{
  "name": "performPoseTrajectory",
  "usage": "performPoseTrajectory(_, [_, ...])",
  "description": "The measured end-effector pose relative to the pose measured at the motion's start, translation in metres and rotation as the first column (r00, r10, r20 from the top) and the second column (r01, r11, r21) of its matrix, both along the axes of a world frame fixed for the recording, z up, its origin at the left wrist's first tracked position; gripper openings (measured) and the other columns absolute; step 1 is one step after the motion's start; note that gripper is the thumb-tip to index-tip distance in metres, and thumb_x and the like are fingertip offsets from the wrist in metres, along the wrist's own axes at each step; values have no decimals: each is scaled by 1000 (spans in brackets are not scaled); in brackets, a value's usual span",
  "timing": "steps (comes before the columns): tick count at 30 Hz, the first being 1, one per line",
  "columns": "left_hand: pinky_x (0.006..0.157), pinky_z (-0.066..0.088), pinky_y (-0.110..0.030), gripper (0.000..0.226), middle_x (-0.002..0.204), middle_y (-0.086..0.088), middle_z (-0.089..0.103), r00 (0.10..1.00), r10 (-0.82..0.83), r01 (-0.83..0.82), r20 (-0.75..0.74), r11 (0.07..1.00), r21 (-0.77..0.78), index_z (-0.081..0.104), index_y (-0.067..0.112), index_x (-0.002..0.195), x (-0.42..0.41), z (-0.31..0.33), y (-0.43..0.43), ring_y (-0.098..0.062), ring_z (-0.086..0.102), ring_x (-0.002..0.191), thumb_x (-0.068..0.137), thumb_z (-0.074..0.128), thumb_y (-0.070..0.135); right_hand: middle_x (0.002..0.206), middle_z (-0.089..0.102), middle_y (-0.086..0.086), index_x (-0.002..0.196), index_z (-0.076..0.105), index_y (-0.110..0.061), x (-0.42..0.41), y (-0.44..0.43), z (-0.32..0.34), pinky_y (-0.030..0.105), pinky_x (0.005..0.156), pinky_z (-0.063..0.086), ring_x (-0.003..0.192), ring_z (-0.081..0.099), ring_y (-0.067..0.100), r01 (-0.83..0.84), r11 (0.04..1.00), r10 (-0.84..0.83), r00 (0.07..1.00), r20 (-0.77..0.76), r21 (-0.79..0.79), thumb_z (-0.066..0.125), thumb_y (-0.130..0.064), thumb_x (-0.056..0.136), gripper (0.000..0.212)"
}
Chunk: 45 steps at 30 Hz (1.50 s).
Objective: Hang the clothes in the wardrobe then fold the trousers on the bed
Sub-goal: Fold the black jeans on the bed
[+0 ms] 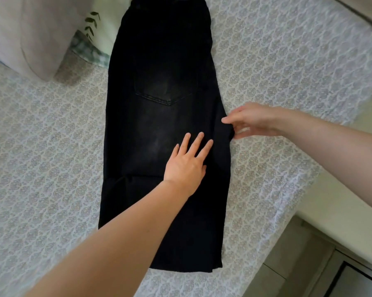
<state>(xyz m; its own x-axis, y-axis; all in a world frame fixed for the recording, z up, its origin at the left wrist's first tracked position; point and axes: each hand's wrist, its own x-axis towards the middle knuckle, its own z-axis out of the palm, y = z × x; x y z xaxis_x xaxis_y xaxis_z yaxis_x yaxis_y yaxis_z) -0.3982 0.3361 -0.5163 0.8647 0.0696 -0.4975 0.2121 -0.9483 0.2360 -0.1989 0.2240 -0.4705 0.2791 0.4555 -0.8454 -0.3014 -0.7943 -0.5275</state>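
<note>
Patterned bed [52,146] w/ black trousers [159,61] lying lengthwise, waist far, hems near. L hand [187,166] flat, fingers straight, pressing them; R hand [255,121] pinches their right edge.

Left hand [187,166] palm down, fingers straight and spread, forearm entering from near left; right hand [253,121] at right, fingers pointing left, blurred.

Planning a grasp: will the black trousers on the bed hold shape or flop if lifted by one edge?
Likely floppy: the trousers lie flat on the bed. Probably heavy for cloth: looks like faded denim. Pushed, they may bunch rather than slide; a crease shows by the left hand.
</note>
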Motion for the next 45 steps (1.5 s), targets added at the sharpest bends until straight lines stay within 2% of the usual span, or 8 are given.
performPoseTrajectory(7, [124,7,-37,68,165,0,6,997,31,-25,64,995,-99,15,18,157,-4,-1,6,-23,-8,152,99,47,32,98,66,20,100,58,0,-25,34,-1,38,78,60,81,74,27,54,998,-54,998,13,44,58,-20,98,20])
performPoseTrajectory(13, [106,41,-36,24,122,0,67,865,344,-269,364,932,-241,67,11,108,-31,-2,4,-22,52,126,95,52,25,87,67,19,107,55,2,-48,60,-16,35,66,62,72,74,26,249,967,-241,962,130,-50,59,-12,96,18])
performPoseTrajectory(17, [101,42,-36,53,94,9,65,953,41,-3,302,992,-125,66,18,110,-53,3,5,-17,57,93,95,38,60,85,69,17,105,56,2,-50,60,-18,34,64,62,68,74,24,291,956,-280,947,157,-49,62,-13,94,19])
performPoseTrajectory(21, [109,34,-34,43,96,9,65,992,-15,45,126,971,-236,64,19,112,-55,18,17,-12,60,94,93,49,54,92,68,19,109,56,4,-49,56,-15,39,73,62,71,74,26,282,959,-277,953,125,-24,63,-13,93,25])
performPoseTrajectory(29, [72,48,-25,18,89,9,60,865,-176,353,470,879,-321,64,18,107,-84,46,28,-10,58,77,101,51,30,110,61,17,125,49,4,-46,49,-10,28,75,60,86,73,20,171,985,-171,985,-2,18,66,-10,90,41])
performPoseTrajectory(36, [89,41,-31,28,108,7,56,974,190,-167,126,971,-173,58,22,114,-36,13,5,-16,53,103,96,55,43,110,61,17,118,52,0,-45,46,-10,34,84,59,91,72,22,184,982,-182,983,-35,53,64,-12,92,32])
performPoseTrajectory(40, [90,39,-30,33,110,9,51,961,235,-223,148,971,-90,54,24,116,-35,5,6,-15,49,105,92,59,46,117,61,6,128,47,-11,-59,29,-12,33,94,54,101,63,11,-135,986,97,939,330,94,61,-8,91,40])
performPoseTrajectory(45, [90,50,-36,47,114,3,59,960,40,-36,277,999,-19,58,18,123,-83,12,47,-21,58,106,81,74,32,160,10,-8,146,-6,-54,-90,-29,-12,33,107,42,143,17,3,-762,647,599,493,631,-19,47,14,87,104])
